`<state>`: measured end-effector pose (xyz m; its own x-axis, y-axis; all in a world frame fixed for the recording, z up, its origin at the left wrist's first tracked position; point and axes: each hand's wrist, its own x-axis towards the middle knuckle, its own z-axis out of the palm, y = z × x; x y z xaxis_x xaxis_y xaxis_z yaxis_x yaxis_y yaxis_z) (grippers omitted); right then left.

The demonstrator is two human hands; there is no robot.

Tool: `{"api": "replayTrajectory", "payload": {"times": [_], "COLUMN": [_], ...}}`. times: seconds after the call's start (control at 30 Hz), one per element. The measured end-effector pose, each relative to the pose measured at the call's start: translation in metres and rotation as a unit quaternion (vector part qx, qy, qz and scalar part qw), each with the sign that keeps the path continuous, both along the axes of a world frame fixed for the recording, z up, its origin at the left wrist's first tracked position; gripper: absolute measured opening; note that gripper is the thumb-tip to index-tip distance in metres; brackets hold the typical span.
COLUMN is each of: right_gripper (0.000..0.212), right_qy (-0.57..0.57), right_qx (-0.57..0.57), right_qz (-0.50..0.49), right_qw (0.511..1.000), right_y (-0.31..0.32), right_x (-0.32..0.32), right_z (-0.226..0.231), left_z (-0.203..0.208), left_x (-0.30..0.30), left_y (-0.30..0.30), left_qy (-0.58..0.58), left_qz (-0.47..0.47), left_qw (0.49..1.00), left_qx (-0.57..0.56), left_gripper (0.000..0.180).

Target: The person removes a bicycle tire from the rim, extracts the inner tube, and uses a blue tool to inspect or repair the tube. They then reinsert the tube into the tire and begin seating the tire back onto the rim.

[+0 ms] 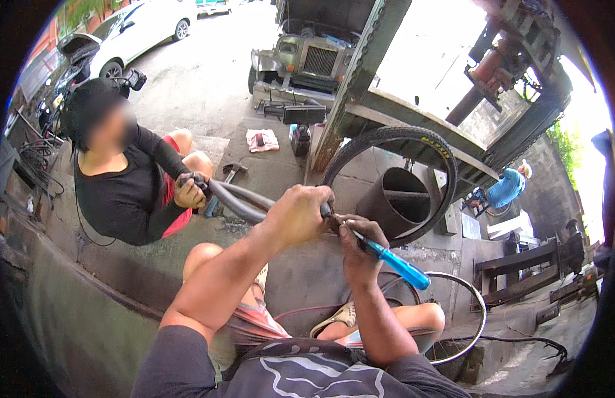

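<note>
My left hand [299, 213] is closed on a grey inner tube [243, 207], whose course behind my fingers is partly hidden. A dark end pokes out at my fingertips, too small to make out. Close by on the right, my right hand [362, 247] grips a screwdriver [400, 265] with a translucent blue handle, its shaft directed toward my left fingers. Farther along the tube, a co-worker's hands [190, 191] hold its other part. A black bicycle tyre [447, 166] stands just beyond my hands, passing behind my right hand.
A dark metal cylinder [377, 202] stands within the tyre's ring. Beside my right leg lies a bare wheel rim [478, 292]. A hammer [233, 174] is near the co-worker [115, 172] at left. A steel post [350, 86] rises ahead; a person in blue [506, 186] sits far right.
</note>
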<state>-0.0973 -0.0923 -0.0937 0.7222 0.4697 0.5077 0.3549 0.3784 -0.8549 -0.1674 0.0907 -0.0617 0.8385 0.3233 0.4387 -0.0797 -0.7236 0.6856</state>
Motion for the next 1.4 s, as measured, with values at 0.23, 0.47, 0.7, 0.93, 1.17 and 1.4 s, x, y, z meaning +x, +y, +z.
{"api": "replayTrajectory", "payload": {"times": [0.23,0.47,0.7,0.93,1.17,1.4], "right_gripper": [0.016,0.014,0.015,0.013,0.014,0.014], "right_qy": [-0.029,-0.025,-0.024,0.0,-0.016,-0.021], "right_qx": [-0.015,-0.009,-0.022,-0.009,-0.009,-0.005], "right_qz": [-0.018,0.0,-0.007,0.01,0.012,0.002], "right_qw": [0.999,1.0,0.999,1.0,1.0,1.0], "right_y": [0.0,0.002,0.003,0.005,0.005,0.007], "right_x": [0.002,0.003,0.003,0.0,0.001,0.001], "right_z": [-0.005,-0.003,0.0,0.001,-0.002,-0.007], "left_z": [-0.001,-0.004,0.006,0.002,0.006,0.006], "left_x": [0.001,0.004,0.0,0.0,-0.001,-0.001], "left_y": [0.001,0.006,0.004,0.004,0.005,0.005], "left_qy": [0.002,0.021,0.044,0.032,0.029,0.042], "left_qz": [-0.006,-0.005,0.0,0.009,0.004,0.011], "left_qw": [1.0,1.0,0.999,0.999,0.999,0.999], "left_qx": [-0.004,0.001,-0.001,0.0,0.018,0.02], "left_gripper": [0.023,0.025,0.025,0.026,0.026,0.026]}}
